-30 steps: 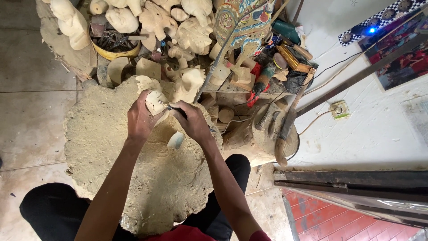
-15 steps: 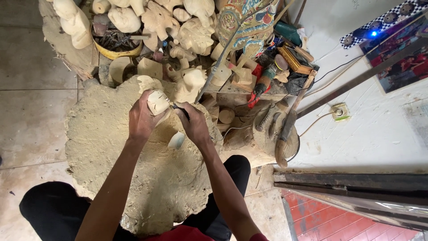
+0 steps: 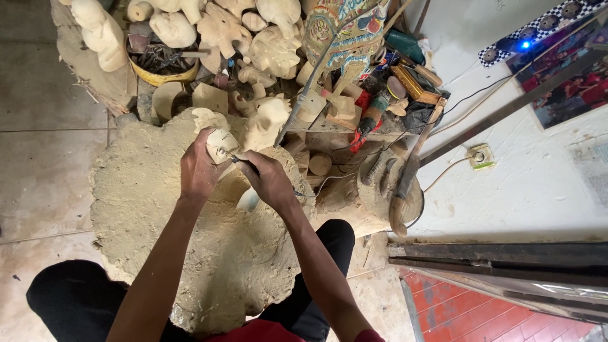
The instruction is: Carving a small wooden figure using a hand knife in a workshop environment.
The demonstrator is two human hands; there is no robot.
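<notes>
Head view, single entry: left hand [image 3: 199, 171] closed around a small pale wood carving [image 3: 221, 142], held over the broad sawdust-covered work mat [image 3: 145, 209] between the knees; right hand [image 3: 269, 180] gripped on a thin carving tool [image 3: 244, 163], its tip laid against the carving. Handling note, as judgement: the cut looks best made in short strokes, the left hand bracing the piece firmly and its fingers kept clear of the tip. A pale cup-shaped piece [image 3: 248, 200] lies just below the right hand. Containers: a yellow bowl [image 3: 158, 76] at upper left, holding dark metal tools; contents otherwise too small to tell. Surroundings: a heap of unfinished wooden figures [image 3: 266, 47] beyond the mat, a painted carving [image 3: 345, 31] upright behind them
</notes>
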